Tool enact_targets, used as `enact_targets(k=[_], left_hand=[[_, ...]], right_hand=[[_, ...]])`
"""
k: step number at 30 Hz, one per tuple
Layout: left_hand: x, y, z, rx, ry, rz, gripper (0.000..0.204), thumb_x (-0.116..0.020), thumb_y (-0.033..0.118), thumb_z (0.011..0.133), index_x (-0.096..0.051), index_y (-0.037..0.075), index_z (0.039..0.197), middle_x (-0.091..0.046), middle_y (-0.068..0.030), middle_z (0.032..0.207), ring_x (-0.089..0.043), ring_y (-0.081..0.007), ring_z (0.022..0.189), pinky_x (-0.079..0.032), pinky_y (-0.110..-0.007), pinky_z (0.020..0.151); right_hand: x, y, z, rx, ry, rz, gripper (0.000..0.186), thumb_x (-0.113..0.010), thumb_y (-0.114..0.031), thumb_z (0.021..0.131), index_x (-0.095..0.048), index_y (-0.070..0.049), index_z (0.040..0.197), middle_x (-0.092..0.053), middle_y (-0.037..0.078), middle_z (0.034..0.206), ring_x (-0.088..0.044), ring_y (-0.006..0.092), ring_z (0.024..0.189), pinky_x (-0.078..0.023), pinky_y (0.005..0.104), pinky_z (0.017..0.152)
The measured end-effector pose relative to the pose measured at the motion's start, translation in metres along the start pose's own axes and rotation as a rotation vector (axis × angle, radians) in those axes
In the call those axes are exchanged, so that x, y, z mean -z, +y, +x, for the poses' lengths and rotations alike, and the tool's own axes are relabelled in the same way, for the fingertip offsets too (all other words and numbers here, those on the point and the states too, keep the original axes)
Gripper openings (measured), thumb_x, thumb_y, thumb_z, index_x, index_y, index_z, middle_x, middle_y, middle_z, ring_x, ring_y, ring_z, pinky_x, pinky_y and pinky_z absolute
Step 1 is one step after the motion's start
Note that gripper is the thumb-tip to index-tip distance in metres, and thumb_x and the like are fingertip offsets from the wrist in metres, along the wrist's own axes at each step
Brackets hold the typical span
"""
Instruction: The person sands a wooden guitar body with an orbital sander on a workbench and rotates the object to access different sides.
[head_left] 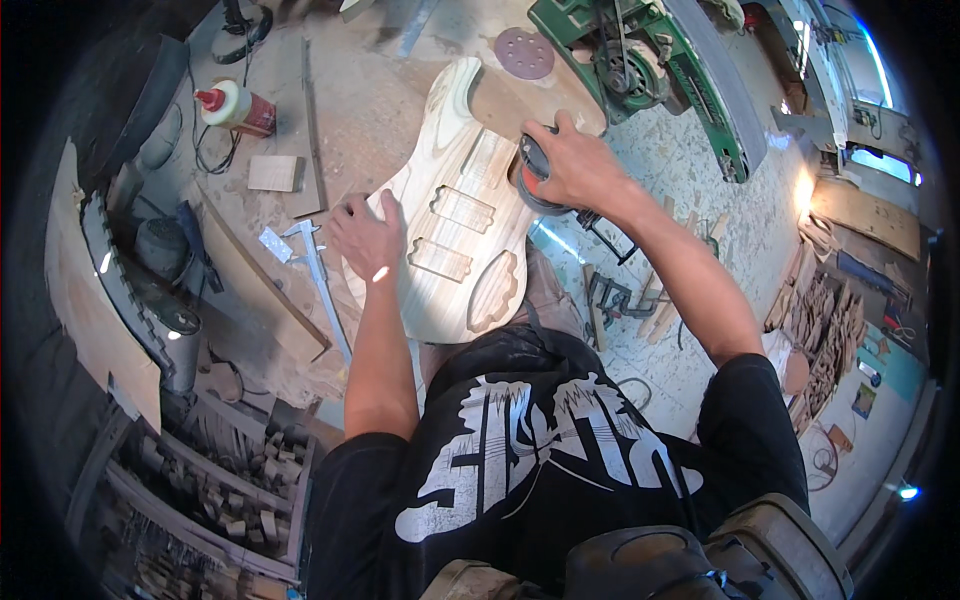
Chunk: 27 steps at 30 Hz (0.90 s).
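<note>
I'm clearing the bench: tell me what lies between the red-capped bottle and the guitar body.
The head view shows a narrow wooden strip between the bottle and guitar body.

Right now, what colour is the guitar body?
The guitar body is pale cream with streaky tan grain, best seen in the head view.

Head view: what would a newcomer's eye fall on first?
The pale guitar-shaped wooden body at upper centre, with the left hand resting on its left edge. Next, the right hand gripping a round power tool at the body's right edge. Then the green machine, top right.
</note>
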<state>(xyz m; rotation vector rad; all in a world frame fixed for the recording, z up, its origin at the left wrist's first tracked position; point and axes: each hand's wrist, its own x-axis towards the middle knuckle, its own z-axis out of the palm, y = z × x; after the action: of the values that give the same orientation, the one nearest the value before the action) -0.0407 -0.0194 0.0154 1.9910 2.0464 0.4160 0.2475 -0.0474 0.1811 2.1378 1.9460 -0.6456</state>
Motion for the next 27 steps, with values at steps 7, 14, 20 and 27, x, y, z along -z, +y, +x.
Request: enact_targets(k=[7,14,20,27], left_hand=[[0.000,0.003,0.001,-0.003,-0.009,-0.011,0.052,-0.060,0.052,0.098,-0.072,0.006,0.117,-0.060,-0.0242,0.114,-0.055,-0.0415,0.111,-0.042,-0.053,0.099],[-0.006,-0.002,-0.001,-0.054,0.103,-0.007,0.048,-0.064,0.050,0.094,-0.070,0.005,0.111,-0.061,-0.0207,0.111,-0.056,-0.0399,0.106,-0.044,-0.052,0.092],[-0.003,-0.002,0.000,-0.040,0.051,0.011,0.049,-0.064,0.050,0.095,-0.070,0.004,0.111,-0.060,-0.0217,0.111,-0.056,-0.0409,0.106,-0.044,-0.052,0.094],[-0.005,-0.002,0.001,-0.060,0.062,-0.001,0.048,-0.064,0.048,0.095,-0.069,0.004,0.112,-0.061,-0.0222,0.112,-0.056,-0.0412,0.108,-0.044,-0.052,0.095]], right_hand=[[-0.009,0.033,0.005,0.040,0.143,-0.164,0.061,-0.076,-0.026,0.084,-0.053,-0.018,0.140,-0.057,0.028,0.121,-0.070,0.0494,0.093,-0.058,0.0551,0.082],[0.009,0.030,0.005,0.038,0.106,-0.072,0.063,-0.074,-0.025,0.086,-0.051,-0.015,0.144,-0.056,0.033,0.123,-0.069,0.0492,0.097,-0.057,0.0551,0.085],[0.001,0.026,0.003,0.043,0.048,-0.048,0.061,-0.074,-0.026,0.087,-0.051,-0.014,0.143,-0.055,0.033,0.123,-0.069,0.0513,0.094,-0.057,0.0558,0.084],[-0.004,0.029,-0.012,0.026,0.128,0.034,0.061,-0.075,-0.025,0.085,-0.053,-0.016,0.141,-0.056,0.030,0.120,-0.068,0.0511,0.095,-0.056,0.0557,0.082]])
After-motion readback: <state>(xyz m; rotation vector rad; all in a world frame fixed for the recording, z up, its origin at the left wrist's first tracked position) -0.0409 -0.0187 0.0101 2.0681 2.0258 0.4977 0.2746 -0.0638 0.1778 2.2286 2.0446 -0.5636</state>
